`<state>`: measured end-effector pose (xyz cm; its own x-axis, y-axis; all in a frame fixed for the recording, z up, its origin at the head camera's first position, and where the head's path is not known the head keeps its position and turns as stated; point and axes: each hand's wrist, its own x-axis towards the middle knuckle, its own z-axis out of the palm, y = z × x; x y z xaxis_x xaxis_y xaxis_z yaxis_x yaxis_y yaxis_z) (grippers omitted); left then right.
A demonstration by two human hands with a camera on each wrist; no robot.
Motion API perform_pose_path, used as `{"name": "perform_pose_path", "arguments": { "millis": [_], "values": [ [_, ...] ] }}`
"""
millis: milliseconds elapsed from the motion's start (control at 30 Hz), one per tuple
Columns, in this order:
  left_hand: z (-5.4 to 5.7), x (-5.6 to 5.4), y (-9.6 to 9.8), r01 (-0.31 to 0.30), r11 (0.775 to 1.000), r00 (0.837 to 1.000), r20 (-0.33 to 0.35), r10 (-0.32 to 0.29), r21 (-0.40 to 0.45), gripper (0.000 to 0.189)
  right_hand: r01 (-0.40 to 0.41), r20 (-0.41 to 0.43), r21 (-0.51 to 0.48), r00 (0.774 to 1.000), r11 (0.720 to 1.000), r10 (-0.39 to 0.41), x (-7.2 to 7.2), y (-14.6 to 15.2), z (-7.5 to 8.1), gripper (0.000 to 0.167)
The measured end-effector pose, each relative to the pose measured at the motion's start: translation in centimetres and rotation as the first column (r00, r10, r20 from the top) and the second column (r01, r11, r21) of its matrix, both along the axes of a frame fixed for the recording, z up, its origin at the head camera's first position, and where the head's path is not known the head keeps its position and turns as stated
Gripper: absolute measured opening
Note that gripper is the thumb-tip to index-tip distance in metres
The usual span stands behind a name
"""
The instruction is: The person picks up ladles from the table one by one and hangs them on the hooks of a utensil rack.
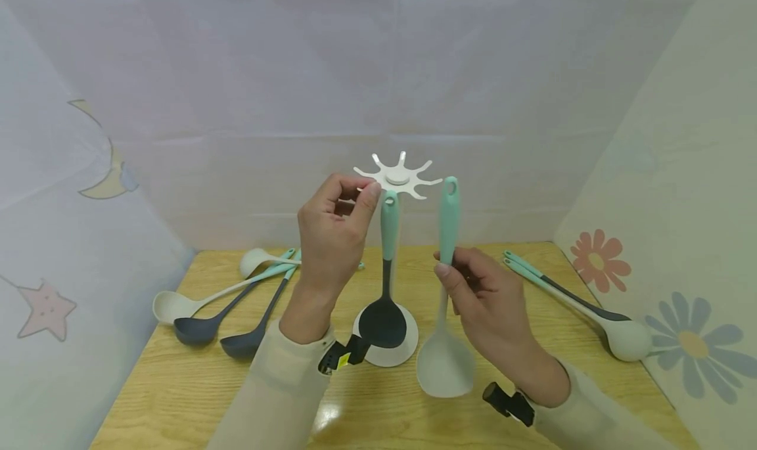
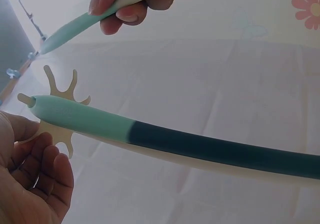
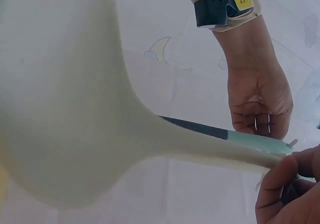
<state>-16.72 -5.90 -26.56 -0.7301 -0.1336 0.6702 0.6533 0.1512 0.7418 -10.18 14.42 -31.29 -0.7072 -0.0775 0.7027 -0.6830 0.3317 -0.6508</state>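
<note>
Right of white, many-pronged utensil stand point(image 1: 398, 175), nearest: pale broad-headed turner with mint handle point(image 1: 446, 364), upright, head down, not yet hung; right hand point(image 1: 491, 295), thumb and fingers clamped where handle meets shaft. On stand's front prong: dark round-headed utensil with mint handle point(image 1: 383, 322), hung through handle hole. Stand's top: left hand point(image 1: 331, 233), thumb and finger pinching prong. Left of stand, on yellowish wooden table point(image 1: 171, 397): two pale ladles point(image 1: 171, 307), two dark ladles point(image 1: 198, 330). Right of stand: pale ladle point(image 1: 628, 340) overlapping dark utensil point(image 1: 612, 316). Judged early: one hung, others off stand.
</note>
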Motion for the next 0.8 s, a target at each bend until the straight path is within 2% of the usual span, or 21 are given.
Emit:
{"name": "perform_pose_path", "arguments": {
  "millis": [267, 500, 800],
  "values": [
    [0.04, 0.04, -0.01, -0.001, 1.0, 1.0, -0.004, 0.001, -0.008, 0.013, -0.046, -0.023, 0.06, 0.999, 0.997, 0.048, 0.41, -0.14, -0.06, 0.026],
    [0.01, 0.07, 0.06, -0.003, 1.0, 1.0, -0.002, 0.003, -0.009, 0.013, -0.02, -0.003, 0.121, 1.0, 0.992, 0.02, 0.34, -0.05, -0.2, 0.026],
    [-0.04, 0.14, 0.05, -0.004, 1.0, 1.0, -0.002, 0.004, -0.014, 0.013, -0.001, 0.006, 0.153, 1.0, 0.988, 0.0, -0.03, -0.08, -0.38, 0.025]
  ]
}}
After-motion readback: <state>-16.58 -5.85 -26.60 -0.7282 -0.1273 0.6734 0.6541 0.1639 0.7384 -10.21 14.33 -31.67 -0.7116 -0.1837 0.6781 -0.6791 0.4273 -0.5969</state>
